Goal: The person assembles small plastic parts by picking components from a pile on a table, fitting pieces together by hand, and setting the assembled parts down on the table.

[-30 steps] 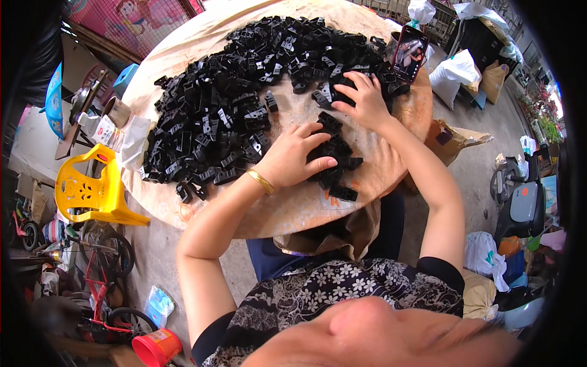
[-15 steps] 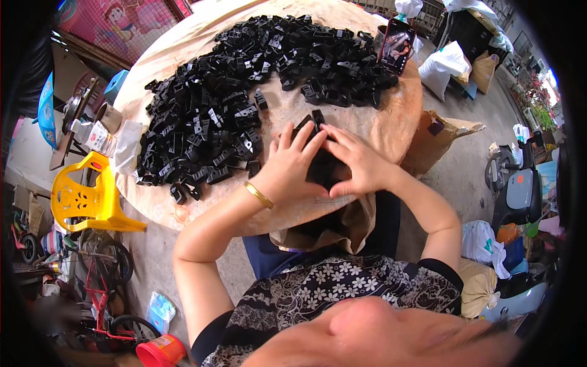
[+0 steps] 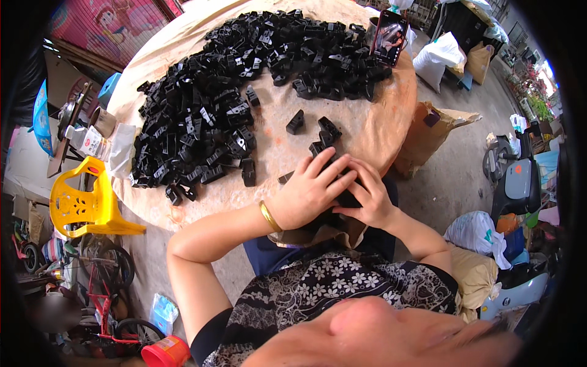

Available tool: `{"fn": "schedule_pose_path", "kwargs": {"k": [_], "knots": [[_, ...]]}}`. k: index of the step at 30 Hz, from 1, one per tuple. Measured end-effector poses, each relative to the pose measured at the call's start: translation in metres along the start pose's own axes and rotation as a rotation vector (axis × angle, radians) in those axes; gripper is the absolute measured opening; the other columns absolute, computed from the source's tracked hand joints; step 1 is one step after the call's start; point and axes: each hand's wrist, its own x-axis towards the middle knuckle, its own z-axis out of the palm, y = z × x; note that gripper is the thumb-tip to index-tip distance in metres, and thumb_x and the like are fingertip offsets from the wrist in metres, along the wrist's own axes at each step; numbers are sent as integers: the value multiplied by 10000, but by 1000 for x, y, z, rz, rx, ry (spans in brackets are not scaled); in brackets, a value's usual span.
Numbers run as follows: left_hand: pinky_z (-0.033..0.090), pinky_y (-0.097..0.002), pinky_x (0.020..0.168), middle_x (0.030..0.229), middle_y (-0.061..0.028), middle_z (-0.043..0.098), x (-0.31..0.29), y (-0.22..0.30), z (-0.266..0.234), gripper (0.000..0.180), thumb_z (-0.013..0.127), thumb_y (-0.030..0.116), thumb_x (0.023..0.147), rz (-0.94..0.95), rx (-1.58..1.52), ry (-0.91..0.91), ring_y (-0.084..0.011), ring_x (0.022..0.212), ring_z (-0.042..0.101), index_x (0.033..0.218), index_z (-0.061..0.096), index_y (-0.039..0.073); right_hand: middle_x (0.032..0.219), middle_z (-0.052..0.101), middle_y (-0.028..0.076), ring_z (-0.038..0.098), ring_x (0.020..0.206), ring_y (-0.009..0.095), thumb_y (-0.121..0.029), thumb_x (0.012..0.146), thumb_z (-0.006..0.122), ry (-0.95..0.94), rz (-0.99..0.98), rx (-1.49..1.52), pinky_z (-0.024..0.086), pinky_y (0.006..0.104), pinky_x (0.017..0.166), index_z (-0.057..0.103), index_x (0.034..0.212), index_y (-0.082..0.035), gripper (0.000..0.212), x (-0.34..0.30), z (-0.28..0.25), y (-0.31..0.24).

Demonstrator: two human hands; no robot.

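Note:
My left hand (image 3: 309,196), with a gold bangle at its wrist, is cupped palm down at the table's near edge. Its fingers are stretched out and spread. My right hand (image 3: 372,199) curves in from the other side, thumb and fingers apart, the fingertips of both hands close together. Black plastic parts (image 3: 348,199) show in the gap between them, partly hidden. Below the hands a brown paper bag (image 3: 351,235) opens against the table edge, over my lap. Loose black parts (image 3: 328,128) lie just beyond my fingers, and a single black part (image 3: 296,122) sits farther left.
A large heap of black plastic parts (image 3: 202,116) covers the far and left side of the cloth-covered round table (image 3: 202,208). A phone (image 3: 389,38) stands upright at the far right edge. A yellow chair (image 3: 92,199) is left; an open carton (image 3: 428,131) stands right.
Both hands have drawn back toward me and slightly right, down to the table edge above the bag. Several black parts formerly under the hands now lie uncovered on the cloth.

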Motion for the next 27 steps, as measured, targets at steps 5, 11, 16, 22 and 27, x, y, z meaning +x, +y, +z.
{"fn": "schedule_pose_path", "kwargs": {"k": [5,11,16,22,27], "knots": [[414,-475,864,1305,-133,449,-2,10,4,475,582,278,743,218,122,3,-305,1157,462,1166,558,64,1210,493,230,481,1132,404,-124,614,720,144,39,-57,422,462,934,623,984,6,403,-26,3,-15],[415,-471,833,1328,-101,447,-3,19,16,400,561,256,744,339,163,76,-250,1143,485,1110,598,98,1117,548,205,511,1092,406,-97,617,696,265,137,-69,457,452,885,639,890,42,312,-40,8,-25],[440,-451,806,1211,-72,513,-3,25,23,303,538,200,760,512,199,128,-231,1100,501,1036,624,110,1103,548,197,520,1073,410,-77,615,687,299,221,-27,467,446,868,637,827,33,244,-55,7,-40],[351,-416,989,1218,-85,524,-9,37,43,371,476,233,797,572,450,-25,-230,1168,462,1098,590,48,1135,523,217,506,1085,406,-78,568,710,200,318,19,446,442,892,627,845,33,309,-83,18,-35],[307,-408,1052,1163,-114,565,-25,35,64,373,455,238,802,667,672,-283,-240,1161,491,1093,569,35,1142,499,236,506,1027,420,-117,616,696,-103,596,48,446,452,862,591,971,-2,387,-95,54,-16]]}}
